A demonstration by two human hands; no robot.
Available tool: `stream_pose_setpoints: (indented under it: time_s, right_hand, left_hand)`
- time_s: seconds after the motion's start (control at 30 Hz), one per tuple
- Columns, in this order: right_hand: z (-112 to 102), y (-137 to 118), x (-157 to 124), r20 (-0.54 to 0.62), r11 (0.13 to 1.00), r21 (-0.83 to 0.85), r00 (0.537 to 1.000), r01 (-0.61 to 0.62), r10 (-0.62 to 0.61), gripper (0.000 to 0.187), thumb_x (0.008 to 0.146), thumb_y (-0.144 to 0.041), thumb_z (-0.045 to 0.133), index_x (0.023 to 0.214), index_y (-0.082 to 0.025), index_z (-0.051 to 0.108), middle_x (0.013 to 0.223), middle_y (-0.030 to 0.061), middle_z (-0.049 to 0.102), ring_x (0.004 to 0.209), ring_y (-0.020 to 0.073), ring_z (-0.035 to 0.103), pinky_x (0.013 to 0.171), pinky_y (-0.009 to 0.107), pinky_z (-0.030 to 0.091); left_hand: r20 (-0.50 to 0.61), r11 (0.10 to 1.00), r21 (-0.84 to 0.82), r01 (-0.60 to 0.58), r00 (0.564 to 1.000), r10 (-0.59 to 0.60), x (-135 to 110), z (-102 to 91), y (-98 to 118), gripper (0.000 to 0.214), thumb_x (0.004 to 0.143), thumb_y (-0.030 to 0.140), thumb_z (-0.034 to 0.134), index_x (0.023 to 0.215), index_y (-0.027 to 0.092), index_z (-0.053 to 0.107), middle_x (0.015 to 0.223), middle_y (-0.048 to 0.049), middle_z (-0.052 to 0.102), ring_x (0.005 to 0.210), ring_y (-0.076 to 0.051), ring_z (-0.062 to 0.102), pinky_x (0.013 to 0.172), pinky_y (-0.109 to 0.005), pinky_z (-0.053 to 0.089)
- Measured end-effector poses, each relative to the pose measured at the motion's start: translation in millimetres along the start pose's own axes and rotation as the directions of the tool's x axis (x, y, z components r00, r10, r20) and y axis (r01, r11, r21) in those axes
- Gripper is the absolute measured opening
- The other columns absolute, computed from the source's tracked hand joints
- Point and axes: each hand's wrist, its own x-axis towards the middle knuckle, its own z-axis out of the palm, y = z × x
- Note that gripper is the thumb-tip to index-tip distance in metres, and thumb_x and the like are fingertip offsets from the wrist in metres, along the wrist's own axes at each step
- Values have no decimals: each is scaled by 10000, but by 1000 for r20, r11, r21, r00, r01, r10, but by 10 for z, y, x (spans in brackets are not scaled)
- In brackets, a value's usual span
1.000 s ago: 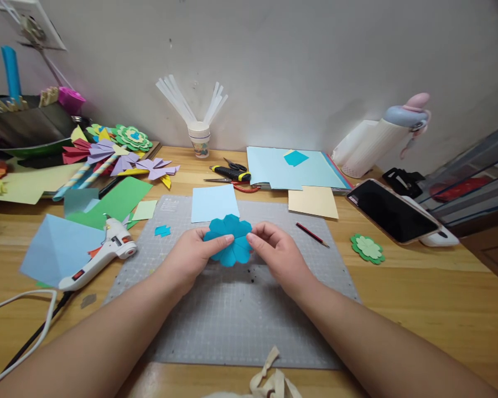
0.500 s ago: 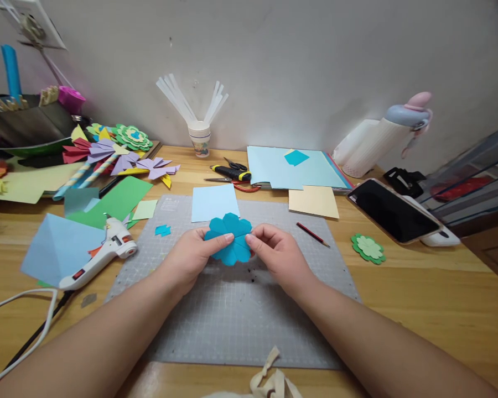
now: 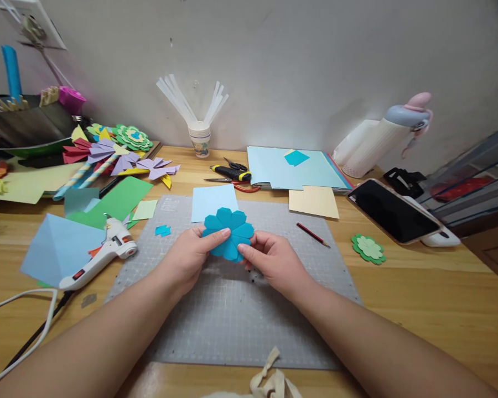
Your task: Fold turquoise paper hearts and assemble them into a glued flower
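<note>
Between my hands is a blue paper flower (image 3: 233, 228) with rounded petals and fold lines meeting at its middle. My left hand (image 3: 191, 250) pinches its left side, thumb flat on top near the centre. On the lower right edge, my right hand (image 3: 276, 258) grips a petal between thumb and fingers. The flower is raised over a grey cutting mat (image 3: 244, 320). Behind it lies a pale blue paper square (image 3: 211, 200). Small blue scraps (image 3: 163, 230) rest left of my left hand, and a pencil (image 3: 312, 234) lies beyond my right hand.
At left lie a white glue gun (image 3: 103, 254) with its cord, green paper (image 3: 120, 202) and purple paper flowers (image 3: 155, 166). Scissors (image 3: 219, 180), a paper cup (image 3: 200, 141) and a paper stack (image 3: 269, 166) are at the back. A phone (image 3: 392, 210) and green paper flower (image 3: 368, 248) sit right.
The blue paper flower has turned and tilted a little, showing more of its face. My right hand has shifted its grip down to the lower right petal; my left hand stays on the left side.
</note>
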Motion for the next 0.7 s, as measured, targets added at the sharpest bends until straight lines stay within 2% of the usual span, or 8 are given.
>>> stream_pose_setpoints:
  time_s: [0.17, 0.27, 0.33, 0.47, 0.57, 0.63, 0.7]
  right_hand:
    - [-6, 26, 22, -48, 999, -7, 997, 54, -54, 263, 730, -366, 686, 889, -176, 597, 735, -1, 599, 646, 125, 541, 601, 268, 468]
    - [8, 41, 26, -4, 999, -23, 999, 47, -47, 248, 721, -353, 694, 862, -173, 598, 770, 10, 602, 682, 132, 545, 605, 266, 463]
    - [18, 33, 21, 12, 999, -31, 999, 39, -39, 214, 734, -353, 676, 821, -173, 601, 769, 10, 602, 677, 128, 544, 591, 258, 452]
    - [15, -7, 6, -81, 1000, -23, 997, -8, 6, 224, 728, -360, 677, 813, -180, 574, 699, -21, 577, 580, 106, 534, 529, 236, 432]
    - [8, -37, -10, -30, 997, 15, 997, -70, 70, 237, 742, -394, 667, 763, -178, 571, 629, -31, 572, 497, 88, 520, 469, 215, 383]
    - [14, -58, -37, 38, 998, 49, 998, -47, 45, 245, 763, -414, 646, 742, -177, 590, 635, -15, 597, 496, 90, 524, 465, 216, 378]
    - [25, -84, -80, 51, 997, 67, 998, 45, -48, 214, 771, -393, 642, 754, -182, 608, 669, -3, 615, 531, 99, 536, 500, 231, 415]
  left_hand:
    - [-78, 997, -65, -43, 996, 38, 27, 1, 4, 232, 687, 332, 763, 803, 136, 717, 782, -52, 745, 697, -171, 639, 701, -268, 482]
    - [-92, 991, -131, -42, 995, 30, 42, -16, 5, 211, 703, 322, 753, 811, 143, 722, 808, -42, 749, 725, -161, 638, 722, -257, 481]
    - [-60, 987, -162, -10, 998, 0, 45, -24, 0, 194, 712, 320, 749, 800, 148, 727, 811, -32, 749, 721, -148, 633, 724, -248, 478]
    - [13, 980, -195, 44, 999, -43, 33, -11, 4, 156, 725, 301, 742, 784, 157, 728, 810, -26, 740, 695, -135, 619, 679, -234, 470]
    - [107, 980, -194, 44, 994, -23, 15, -5, 28, 164, 745, 313, 724, 766, 150, 718, 762, -39, 719, 671, -148, 607, 661, -253, 470]
    - [188, 976, -212, 49, 982, -8, 3, -20, 47, 184, 744, 335, 722, 760, 152, 716, 726, -39, 695, 663, -157, 598, 664, -271, 471]
    - [254, 966, -250, 69, 967, -4, -8, -48, 63, 184, 722, 349, 740, 750, 168, 717, 711, -31, 666, 666, -162, 589, 667, -285, 472]
